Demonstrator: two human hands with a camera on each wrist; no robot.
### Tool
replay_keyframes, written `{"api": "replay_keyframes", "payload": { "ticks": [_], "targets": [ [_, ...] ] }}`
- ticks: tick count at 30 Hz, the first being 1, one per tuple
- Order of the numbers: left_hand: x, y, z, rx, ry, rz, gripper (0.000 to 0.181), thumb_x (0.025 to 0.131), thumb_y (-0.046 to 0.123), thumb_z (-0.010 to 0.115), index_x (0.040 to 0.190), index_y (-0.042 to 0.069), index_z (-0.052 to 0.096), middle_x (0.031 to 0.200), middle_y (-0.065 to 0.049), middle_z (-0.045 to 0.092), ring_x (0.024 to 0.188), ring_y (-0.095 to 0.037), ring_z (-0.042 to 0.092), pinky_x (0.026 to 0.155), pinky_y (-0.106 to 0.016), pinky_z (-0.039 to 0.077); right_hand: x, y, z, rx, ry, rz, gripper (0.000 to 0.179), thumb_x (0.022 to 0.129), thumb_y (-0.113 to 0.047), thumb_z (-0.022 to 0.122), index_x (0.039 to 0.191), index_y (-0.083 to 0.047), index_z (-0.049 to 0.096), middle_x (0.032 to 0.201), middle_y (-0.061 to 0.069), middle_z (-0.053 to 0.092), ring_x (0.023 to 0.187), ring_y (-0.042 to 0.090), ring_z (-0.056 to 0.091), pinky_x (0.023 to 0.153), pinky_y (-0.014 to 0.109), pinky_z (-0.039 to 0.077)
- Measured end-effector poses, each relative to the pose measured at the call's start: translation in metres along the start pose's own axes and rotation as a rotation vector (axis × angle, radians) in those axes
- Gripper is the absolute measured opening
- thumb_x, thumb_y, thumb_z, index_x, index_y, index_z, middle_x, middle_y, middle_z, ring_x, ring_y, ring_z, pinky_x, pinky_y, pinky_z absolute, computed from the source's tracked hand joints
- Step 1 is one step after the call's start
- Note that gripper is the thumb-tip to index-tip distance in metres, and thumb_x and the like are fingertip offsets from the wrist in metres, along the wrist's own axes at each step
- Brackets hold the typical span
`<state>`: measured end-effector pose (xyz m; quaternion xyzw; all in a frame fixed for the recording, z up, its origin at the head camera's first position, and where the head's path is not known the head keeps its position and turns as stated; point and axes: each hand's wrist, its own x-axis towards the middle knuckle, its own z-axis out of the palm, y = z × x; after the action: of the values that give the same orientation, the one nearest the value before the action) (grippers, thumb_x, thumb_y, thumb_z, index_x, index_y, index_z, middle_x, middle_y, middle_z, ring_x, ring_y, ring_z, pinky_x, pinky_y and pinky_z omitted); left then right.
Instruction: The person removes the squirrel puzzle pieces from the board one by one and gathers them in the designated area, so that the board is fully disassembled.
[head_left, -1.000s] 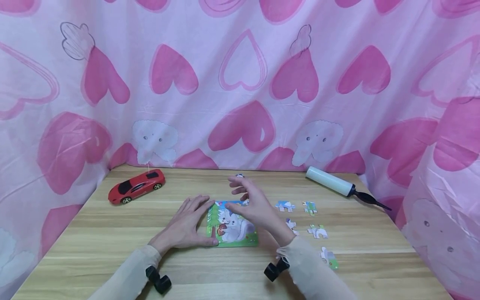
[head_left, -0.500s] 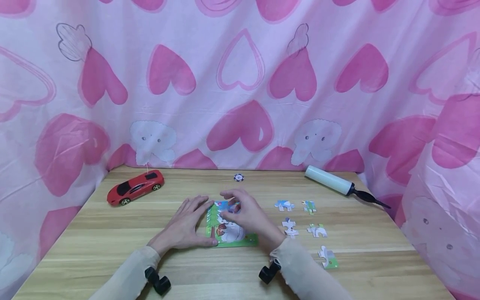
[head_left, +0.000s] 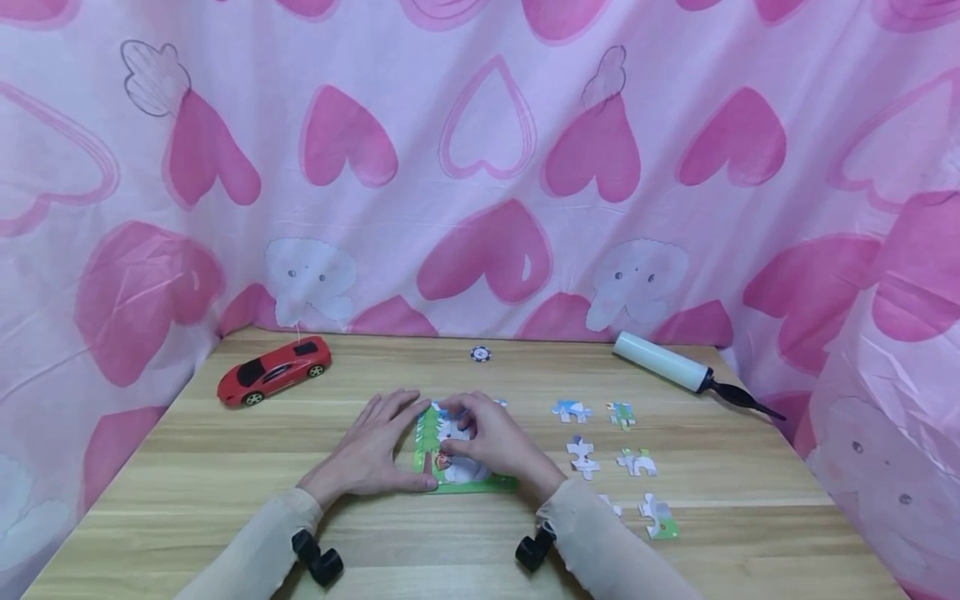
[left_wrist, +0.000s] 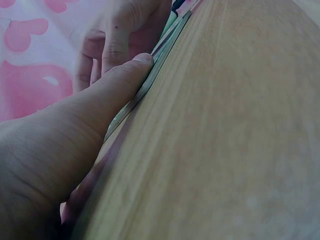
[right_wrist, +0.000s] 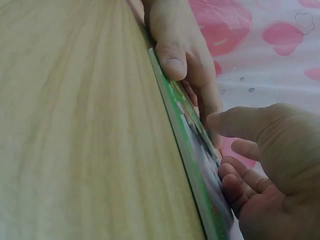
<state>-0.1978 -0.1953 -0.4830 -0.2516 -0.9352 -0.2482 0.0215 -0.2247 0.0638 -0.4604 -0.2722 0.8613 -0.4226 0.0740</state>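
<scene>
A puzzle board (head_left: 468,475) with a white squirrel picture and a green border lies flat on the table. My left hand (head_left: 367,454) rests at its left side with fingers extended; the thumb touches the lower left corner. Over the board's middle is my right hand (head_left: 498,446), fingers bent and covering part of the picture. In the right wrist view, the right hand's lower fingertips (right_wrist: 232,185) meet the board surface, and its thumb (right_wrist: 235,122) stands apart from them. No piece shows between thumb and fingers there. In the left wrist view, the left thumb (left_wrist: 125,72) lies along the board edge.
Several loose jigsaw pieces (head_left: 582,457) lie right of the board. Farther back are a red toy car (head_left: 273,372) on the left, a poker chip (head_left: 481,354) in the middle and a white hand pump (head_left: 663,362) on the right. A pink heart curtain (head_left: 480,250) hangs behind.
My right hand has come down and left over the board, its fingers bending more. The poker chip and a lower loose piece have come out from behind it. My left hand stays put.
</scene>
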Motion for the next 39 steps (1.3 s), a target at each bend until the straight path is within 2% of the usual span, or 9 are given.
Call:
{"api": "replay_keyframes", "payload": {
  "ticks": [12,21,39],
  "targets": [
    [0.0032,0.0033,-0.0025,0.006,-0.019,-0.010,0.124,0.078,0.086,0.082,0.172,0.015,0.043,0.178,-0.015,0.034,0.166,-0.042,0.027,0.139,-0.069,0.008,-0.0001,0.0035,0.0025,-0.048,0.013,0.025,0.056,0.095,-0.018,0.091,0.147,-0.015,0.071,0.125,-0.005,0.066,0.105,0.012,0.060,0.089,0.024,0.058],
    [0.0050,0.0027,-0.0030,0.000,-0.035,-0.028,0.125,0.077,0.088,0.081,0.173,0.018,0.042,0.179,-0.014,0.033,0.167,-0.042,0.026,0.139,-0.068,0.007,0.0022,0.0001,0.0027,-0.055,0.003,0.041,0.058,0.095,-0.017,0.091,0.149,-0.016,0.071,0.125,-0.005,0.066,0.104,0.013,0.058,0.086,0.024,0.056],
    [0.0009,0.0013,-0.0013,-0.008,-0.013,-0.007,0.125,0.078,0.085,0.082,0.172,0.014,0.042,0.179,-0.015,0.034,0.167,-0.042,0.026,0.139,-0.067,0.007,0.0028,-0.0052,0.0055,-0.026,-0.019,0.060,0.057,0.094,-0.012,0.090,0.148,-0.015,0.072,0.125,-0.002,0.064,0.100,0.016,0.057,0.080,0.027,0.054]
  ]
}}
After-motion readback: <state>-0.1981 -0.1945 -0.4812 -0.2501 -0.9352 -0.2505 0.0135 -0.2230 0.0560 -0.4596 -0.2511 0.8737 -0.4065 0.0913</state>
